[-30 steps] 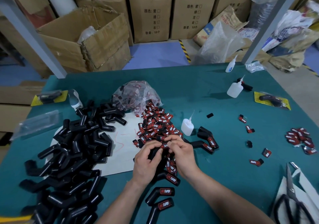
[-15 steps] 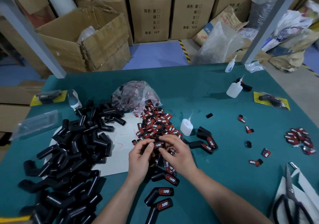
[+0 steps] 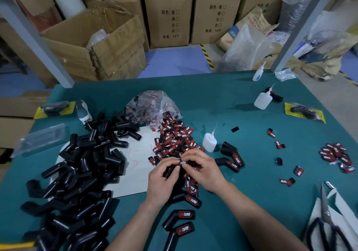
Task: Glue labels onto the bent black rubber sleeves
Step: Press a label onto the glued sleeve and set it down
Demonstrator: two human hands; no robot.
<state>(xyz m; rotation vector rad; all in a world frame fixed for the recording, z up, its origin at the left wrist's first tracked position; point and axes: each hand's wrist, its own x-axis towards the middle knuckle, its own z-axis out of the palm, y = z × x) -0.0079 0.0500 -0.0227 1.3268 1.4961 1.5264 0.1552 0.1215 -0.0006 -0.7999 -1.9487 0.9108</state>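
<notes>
My left hand [image 3: 161, 181] grips a bent black rubber sleeve [image 3: 169, 171] above the green table. My right hand [image 3: 203, 170] pinches a red and black TAPER label [image 3: 182, 162] against the sleeve's upper end, with my left thumb beside it. Behind my hands lies a heap of loose labels [image 3: 174, 140]. A big pile of bare black sleeves [image 3: 77, 173] covers the left side. Sleeves that carry labels lie near my wrists [image 3: 179, 215] and to the right [image 3: 233, 158]. A small glue bottle [image 3: 209, 143] stands just behind my right hand.
A plastic bag of labels [image 3: 153, 107] lies behind the heap. Two more glue bottles [image 3: 262, 99] stand at the back right. Loose labels [image 3: 337, 155] lie on the right, scissors [image 3: 327, 223] at the lower right corner. White paper [image 3: 135, 165] lies under the piles. Cardboard boxes stand beyond the table.
Both hands have lifted slightly away from me with the sleeve. The label now shows between my fingertips on the sleeve's end.
</notes>
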